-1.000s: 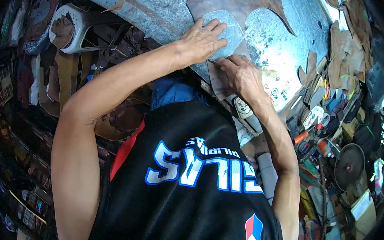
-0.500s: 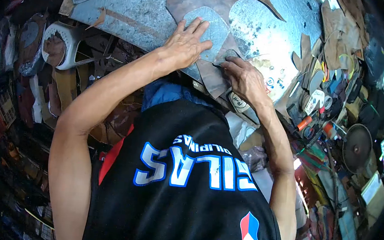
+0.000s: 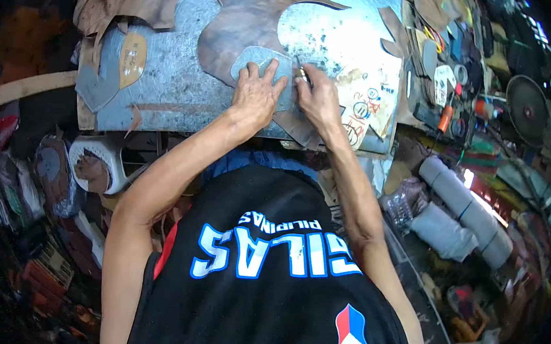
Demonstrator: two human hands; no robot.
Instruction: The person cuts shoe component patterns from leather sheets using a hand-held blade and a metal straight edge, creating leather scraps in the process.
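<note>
A brown piece of leather [image 3: 243,18] lies on the metal-topped table [image 3: 172,84] in front of me. On its near end rests a grey pattern piece [image 3: 286,63] with a rounded far edge. My left hand [image 3: 254,97] presses down on this pattern, palm low and fingers spread. Just right of the pattern's edge, my right hand [image 3: 322,101] is closed around a slim pen-like tool [image 3: 305,76]; its tip is too small to make out. A brown leather flap [image 3: 300,131] sticks out toward the table's near edge, between and below my hands.
Leather scraps [image 3: 116,4] and a tan pattern [image 3: 133,61] lie at the left of the table. A cream sheet with writing [image 3: 378,83] is at the right. Beyond it are an orange-handled tool [image 3: 446,118] and a round fan [image 3: 527,105]. A white stool [image 3: 100,156] stands below left.
The view has shifted, showing more of the table's left side. My right hand has moved from the pattern's near right corner farther up along its right edge. My left hand still presses the pattern.
</note>
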